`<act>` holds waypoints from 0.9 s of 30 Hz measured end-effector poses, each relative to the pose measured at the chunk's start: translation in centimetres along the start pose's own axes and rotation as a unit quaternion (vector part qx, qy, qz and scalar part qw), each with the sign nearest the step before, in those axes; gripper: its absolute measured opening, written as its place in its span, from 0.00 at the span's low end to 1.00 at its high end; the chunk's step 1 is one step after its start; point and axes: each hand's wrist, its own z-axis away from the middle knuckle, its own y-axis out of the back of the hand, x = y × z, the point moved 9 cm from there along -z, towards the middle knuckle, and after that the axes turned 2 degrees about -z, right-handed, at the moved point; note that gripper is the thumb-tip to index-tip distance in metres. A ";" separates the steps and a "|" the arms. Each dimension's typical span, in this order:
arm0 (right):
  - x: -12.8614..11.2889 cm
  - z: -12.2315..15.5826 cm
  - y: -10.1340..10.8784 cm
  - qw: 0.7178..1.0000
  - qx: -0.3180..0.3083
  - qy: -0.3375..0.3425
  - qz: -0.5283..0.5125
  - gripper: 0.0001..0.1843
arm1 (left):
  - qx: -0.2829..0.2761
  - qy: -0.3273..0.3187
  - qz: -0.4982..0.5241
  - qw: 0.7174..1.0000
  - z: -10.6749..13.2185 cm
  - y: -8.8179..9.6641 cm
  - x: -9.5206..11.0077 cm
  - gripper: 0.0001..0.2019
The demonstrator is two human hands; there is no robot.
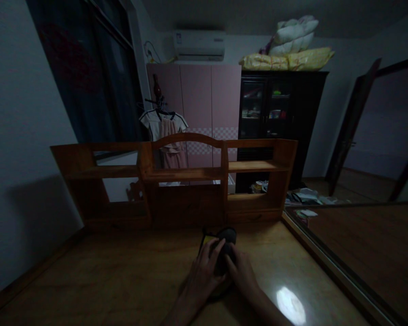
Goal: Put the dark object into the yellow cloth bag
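A dark object with a rounded grey end (228, 234) is on the wooden tabletop (149, 267) in front of me; the dim light hides its exact kind. A small yellow patch (209, 238) shows at its left edge. My left hand (206, 269) grips it from the left, fingers curled over its top. From the right, my right hand (240, 267) closes on the same object, thumb and fingers bent against it. The two hands are close together, and part of the object is hidden beneath them. A dark rim shows below, between the wrists.
A wooden shelf unit (183, 174) stands along the tabletop's far edge. Behind it are a pink wardrobe (195, 95), hanging clothes (170, 131) and a dark cabinet (301, 108). A wall rises at the left. A bright light reflection lies on the tabletop at right.
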 end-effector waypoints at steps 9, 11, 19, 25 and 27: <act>0.0 0.3 0.2 0.999 0.038 0.007 0.000 0.22 | 0.006 0.007 0.016 1.000 0.0 -0.1 -0.3 0.42; 0.3 0.3 0.0 1.000 0.030 0.008 0.002 0.25 | 0.004 0.008 0.012 1.000 0.0 -0.1 -0.4 0.41; 0.2 0.1 -0.7 1.000 -0.009 0.021 -0.015 0.26 | -0.012 0.008 0.010 1.000 0.0 -0.3 -0.3 0.40; 0.6 0.0 -0.7 1.000 -0.006 0.018 0.022 0.20 | -0.007 0.000 0.017 1.000 -0.1 -0.4 -0.2 0.41; 0.7 0.0 -0.8 0.999 -0.012 0.016 0.031 0.19 | -0.002 -0.005 0.019 1.000 -0.1 -0.3 -0.1 0.41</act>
